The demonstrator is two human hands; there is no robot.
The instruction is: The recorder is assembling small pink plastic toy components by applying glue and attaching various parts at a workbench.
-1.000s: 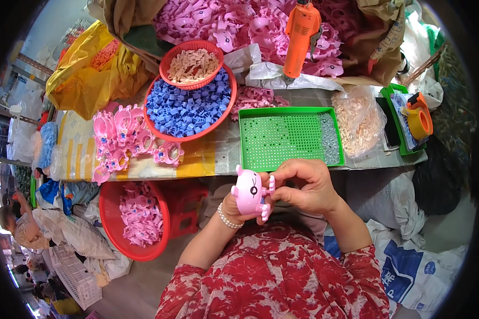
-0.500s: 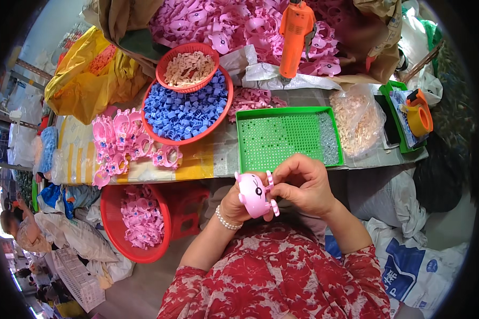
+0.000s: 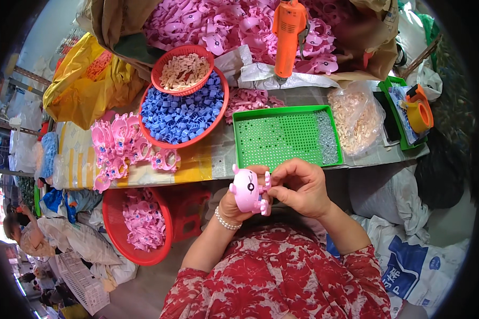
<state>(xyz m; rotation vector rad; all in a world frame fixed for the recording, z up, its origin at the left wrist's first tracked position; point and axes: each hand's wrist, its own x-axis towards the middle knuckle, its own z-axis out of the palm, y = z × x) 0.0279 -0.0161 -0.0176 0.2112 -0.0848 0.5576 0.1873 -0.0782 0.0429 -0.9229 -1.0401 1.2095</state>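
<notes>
My left hand (image 3: 230, 206) is wrapped round a pink plastic toy piece (image 3: 246, 186) with a cartoon animal face, holding it in front of my chest. Thumb and forefinger of my right hand (image 3: 303, 190) pinch close together at the piece's right edge, beside its small knobbed prongs. Whatever lies between those fingertips is too small or too hidden to make out. Just beyond my hands, a green tray (image 3: 237, 141) full of small holes sits on the table, with little metallic pieces gathered at its right end.
An orange electric screwdriver (image 3: 287, 42) hangs above a heap of pink pieces (image 3: 197, 26). Left of the tray stand a red basket (image 3: 226, 98) of blue parts, a smaller basket (image 3: 210, 53) of cream parts, and assembled pink pieces (image 3: 120, 141). A red tub (image 3: 112, 228) is below.
The toy piece has turned slightly in my left hand and shifted a little left. My right hand stays beside it, fingertips a bit lower. The whole view has moved slightly.
</notes>
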